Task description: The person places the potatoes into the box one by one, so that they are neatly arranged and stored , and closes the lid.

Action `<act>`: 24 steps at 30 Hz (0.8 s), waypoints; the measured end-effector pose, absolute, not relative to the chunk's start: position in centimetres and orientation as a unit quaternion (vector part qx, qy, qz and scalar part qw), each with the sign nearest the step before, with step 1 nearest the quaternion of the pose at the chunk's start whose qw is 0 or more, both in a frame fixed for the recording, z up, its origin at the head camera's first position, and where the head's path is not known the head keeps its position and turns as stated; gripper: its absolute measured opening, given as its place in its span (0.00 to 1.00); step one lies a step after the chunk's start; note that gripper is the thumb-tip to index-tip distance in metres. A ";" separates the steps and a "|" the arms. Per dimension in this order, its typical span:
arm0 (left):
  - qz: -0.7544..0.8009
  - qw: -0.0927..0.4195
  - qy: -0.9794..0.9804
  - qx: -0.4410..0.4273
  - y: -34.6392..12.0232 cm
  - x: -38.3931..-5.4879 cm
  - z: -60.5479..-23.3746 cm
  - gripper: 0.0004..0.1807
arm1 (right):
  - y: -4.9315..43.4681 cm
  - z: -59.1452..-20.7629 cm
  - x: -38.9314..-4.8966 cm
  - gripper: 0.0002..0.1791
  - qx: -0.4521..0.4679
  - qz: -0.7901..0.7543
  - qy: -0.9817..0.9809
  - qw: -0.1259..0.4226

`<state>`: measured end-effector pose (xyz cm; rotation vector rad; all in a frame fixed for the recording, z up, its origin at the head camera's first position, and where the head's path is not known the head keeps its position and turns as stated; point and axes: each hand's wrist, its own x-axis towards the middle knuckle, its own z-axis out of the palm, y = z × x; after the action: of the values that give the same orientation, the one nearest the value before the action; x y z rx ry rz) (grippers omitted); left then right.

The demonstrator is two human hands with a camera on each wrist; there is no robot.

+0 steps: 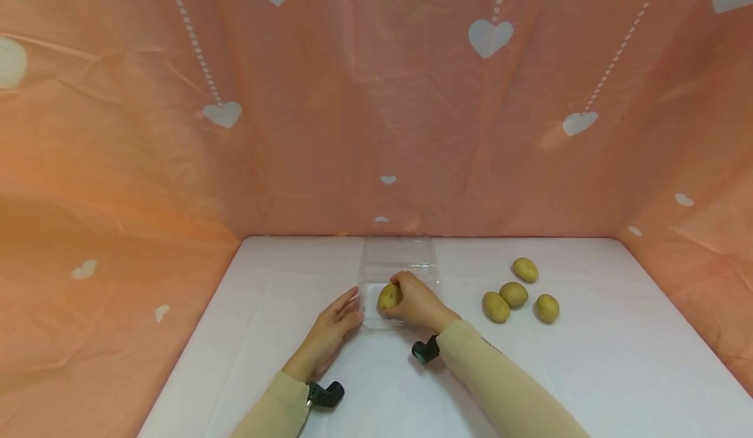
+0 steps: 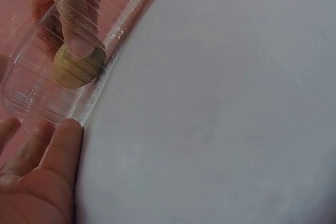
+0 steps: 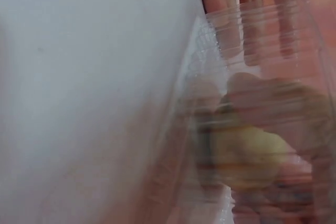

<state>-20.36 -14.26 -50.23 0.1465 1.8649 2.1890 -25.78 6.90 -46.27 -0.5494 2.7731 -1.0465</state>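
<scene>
A clear plastic clamshell box (image 1: 372, 322) stands on the white table with its lid (image 1: 395, 253) folded back, away from me. My right hand (image 1: 419, 304) reaches over the near right side and grips a yellow-brown potato (image 1: 388, 297) between thumb and fingers. In the left wrist view that potato (image 2: 73, 69) shows through the ribbed wall, low inside the box. My left hand (image 1: 329, 336) is at the left side of the box, its fairly straight fingertips right at the wall. Through the plastic, the right wrist view shows the potato (image 3: 249, 156) blurred.
Several loose potatoes (image 1: 514, 295) lie to the right of the box, two of them close together. Pink cloth (image 1: 353, 131) with white hearts rises behind the table (image 1: 282, 281) and on both sides. Each wrist carries a small black camera (image 1: 326, 395).
</scene>
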 end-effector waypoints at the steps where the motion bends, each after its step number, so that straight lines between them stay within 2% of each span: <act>1: 0.754 0.130 0.642 0.051 -14.3 -20.4 -50.3 0.37 | 6.8 -46.3 -25.8 0.37 -0.179 -0.349 0.918 0.064; 4: 0.756 0.128 0.640 0.057 -14.4 -20.3 -50.4 0.37 | 6.8 -46.3 -25.8 0.37 -0.167 -0.347 0.921 0.056; 11: 0.754 0.123 0.642 0.064 -14.4 -20.4 -50.5 0.37 | 6.2 -46.2 -26.0 0.27 -0.150 -0.328 0.932 0.041; 19: 0.764 0.133 0.626 0.080 -13.9 -20.3 -50.6 0.36 | 5.1 -46.4 -26.0 0.28 -0.135 -0.318 0.937 0.040; 24: 0.763 0.122 0.631 0.072 -14.2 -20.2 -50.6 0.35 | 4.7 -46.4 -25.9 0.28 -0.136 -0.317 0.938 0.037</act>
<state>-20.24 -14.20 -50.57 0.2109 1.8420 2.2270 -25.88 4.70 -46.36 -0.4166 2.8803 -0.9727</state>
